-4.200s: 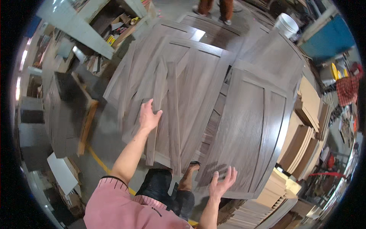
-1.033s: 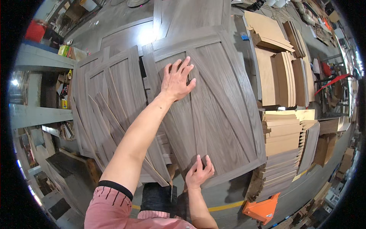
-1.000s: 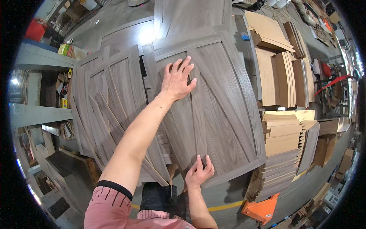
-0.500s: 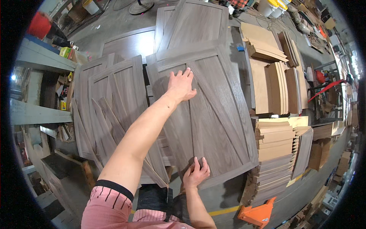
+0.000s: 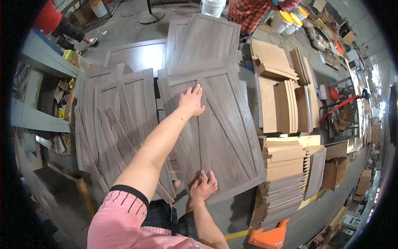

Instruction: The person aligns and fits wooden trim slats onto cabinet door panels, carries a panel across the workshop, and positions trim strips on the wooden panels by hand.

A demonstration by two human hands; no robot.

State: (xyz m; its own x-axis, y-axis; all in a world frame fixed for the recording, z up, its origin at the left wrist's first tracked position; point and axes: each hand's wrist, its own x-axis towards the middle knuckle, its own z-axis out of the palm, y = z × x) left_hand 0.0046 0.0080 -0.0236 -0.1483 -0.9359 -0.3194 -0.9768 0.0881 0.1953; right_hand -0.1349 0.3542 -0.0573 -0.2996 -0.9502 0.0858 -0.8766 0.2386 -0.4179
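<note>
Holding grey door panel [image 5: 215, 124] at frame centre | left hand [image 5: 192, 101] flat, open on face | right hand [image 5: 204, 186] closed on lower edge | risk: panel slipping onto stacked panels [image 5: 112, 120] left.

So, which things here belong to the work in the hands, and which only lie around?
In hand:
- grey door panel, left hand flat on it, right hand at its near edge

Lying about:
- other grey panels
- plain board stacks
- white bucket
- orange object
</note>
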